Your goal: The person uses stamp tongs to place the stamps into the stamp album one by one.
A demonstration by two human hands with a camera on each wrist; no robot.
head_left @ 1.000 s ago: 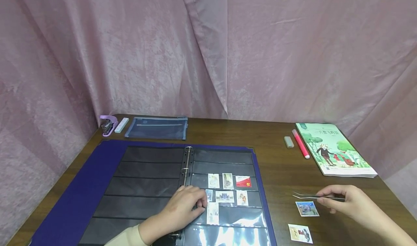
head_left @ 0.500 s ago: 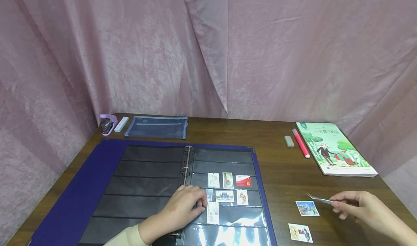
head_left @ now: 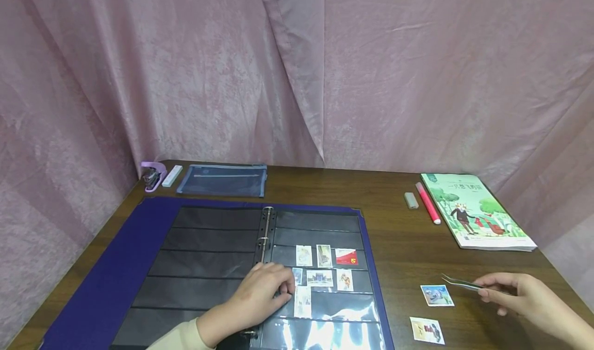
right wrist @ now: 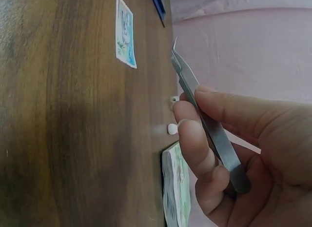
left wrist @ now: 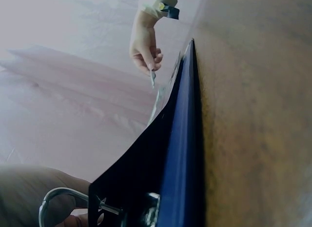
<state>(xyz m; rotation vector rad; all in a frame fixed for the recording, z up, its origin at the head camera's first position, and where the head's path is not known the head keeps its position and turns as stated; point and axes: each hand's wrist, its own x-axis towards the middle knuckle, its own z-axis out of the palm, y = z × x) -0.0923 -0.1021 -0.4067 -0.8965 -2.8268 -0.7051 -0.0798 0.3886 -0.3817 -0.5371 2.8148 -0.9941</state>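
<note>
My right hand holds a pair of metal tweezers between thumb and fingers. Their bent tips are just above and to the right of a blue picture stamp on the table, with nothing between them. Below that lies a second, cream-toned stamp. My left hand rests on the right page of an open stamp album, near the rings, fingers loosely bent. Several stamps sit in that page's pocket rows, including a red one and a tall pale one. One stamp is partly hidden by my left fingers.
At the back right lie a green-covered book, a pink marker and an eraser. At the back left are a purple stapler, a small white box and a blue zip pouch. A pink curtain hangs behind the table.
My right hand has moved right and slightly toward me, carrying the tweezers' tips from the blue stamp's upper left to its upper right. My left hand has stayed put.
</note>
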